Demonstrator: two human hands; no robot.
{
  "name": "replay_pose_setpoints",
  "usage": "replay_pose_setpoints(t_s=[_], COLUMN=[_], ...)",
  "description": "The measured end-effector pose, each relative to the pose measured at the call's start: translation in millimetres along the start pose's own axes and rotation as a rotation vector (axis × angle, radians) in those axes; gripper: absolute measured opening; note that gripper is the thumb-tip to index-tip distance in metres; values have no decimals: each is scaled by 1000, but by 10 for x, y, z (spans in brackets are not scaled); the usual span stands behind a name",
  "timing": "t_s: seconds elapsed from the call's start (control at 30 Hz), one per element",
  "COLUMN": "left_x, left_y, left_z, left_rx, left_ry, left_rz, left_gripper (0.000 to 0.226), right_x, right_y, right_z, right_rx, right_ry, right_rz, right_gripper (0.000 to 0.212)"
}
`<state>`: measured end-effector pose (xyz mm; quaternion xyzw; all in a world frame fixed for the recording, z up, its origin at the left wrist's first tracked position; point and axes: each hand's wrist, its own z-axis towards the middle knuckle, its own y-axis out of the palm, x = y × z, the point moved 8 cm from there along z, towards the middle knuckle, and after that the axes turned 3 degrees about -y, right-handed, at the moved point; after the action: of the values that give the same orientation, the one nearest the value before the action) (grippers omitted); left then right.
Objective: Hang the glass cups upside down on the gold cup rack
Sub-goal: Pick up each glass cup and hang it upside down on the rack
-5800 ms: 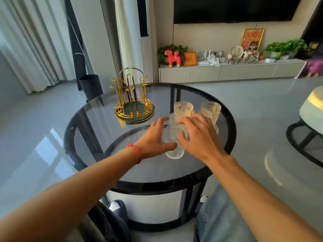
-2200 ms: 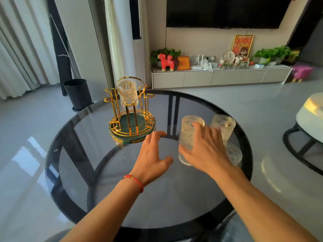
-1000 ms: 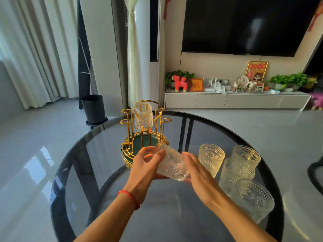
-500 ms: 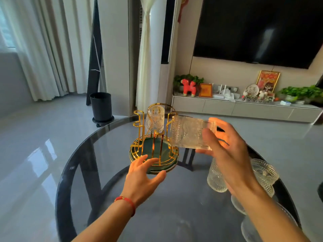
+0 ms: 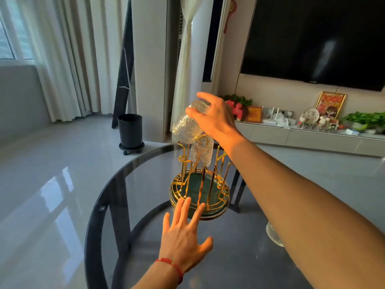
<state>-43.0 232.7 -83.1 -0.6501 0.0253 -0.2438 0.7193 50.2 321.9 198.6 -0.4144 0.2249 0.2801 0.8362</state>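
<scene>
The gold cup rack with its green base stands on the round glass table. One glass cup hangs upside down on a far peg. My right hand grips a second glass cup by its base, mouth tilted downward, just above the rack's left pegs. My left hand is open with fingers spread, its fingertips at the near rim of the rack's base. Part of another cup shows under my right forearm.
A black bin stands on the floor beyond the table. Curtains hang at the left. A TV hangs over a low cabinet with ornaments and plants at the back right.
My right hand has lifted the cup, turned it mouth-down and carried it left over the rack. My left hand has moved forward to the rack's base.
</scene>
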Motion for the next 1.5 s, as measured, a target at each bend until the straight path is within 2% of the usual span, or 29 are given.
replay_pose_setpoints(t_s=[0.17, 0.3, 0.5, 0.8, 0.97, 1.03, 1.13, 1.27, 1.4, 1.5], left_x=[-37, -48, -67, -63, -70, -71, -47, 42, 353, 660], left_y=[-24, -29, 10, -1, -24, -48, -122, -425, -686, -741], left_z=[16, 13, 26, 24, 22, 16, -1, -45, -168, -331], left_rx=[16, 21, 17, 9, 8, 7, 11, 170, 257, 223], left_ry=[4, 12, 3, -8, -1, 2, 13, 0, 120, 206], left_rz=[-54, -63, -76, -92, -91, -94, -126, -283, -402, -452], left_gripper=[88, 88, 87, 87, 86, 86, 84, 65, 49, 48], right_x=[43, 131, 276, 377, 380, 306, 208, 255, 546, 791], right_y=[337, 575, 849, 1015, 990, 903, 591, 39, -320, -620], right_z=[97, 71, -43, -78, -124, -198, -432, -1114, -1902, -2478], right_rx=[-64, -211, -424, -557, -616, -564, -325, -7, -18, -22], right_ry=[-49, -56, -162, -252, -245, -285, -340, -330, -180, -98], right_rz=[-172, -271, -510, -729, -767, -747, -584, -390, -401, -439], right_gripper=[55, 56, 52, 57, 61, 53, 40, 38, 39, 39])
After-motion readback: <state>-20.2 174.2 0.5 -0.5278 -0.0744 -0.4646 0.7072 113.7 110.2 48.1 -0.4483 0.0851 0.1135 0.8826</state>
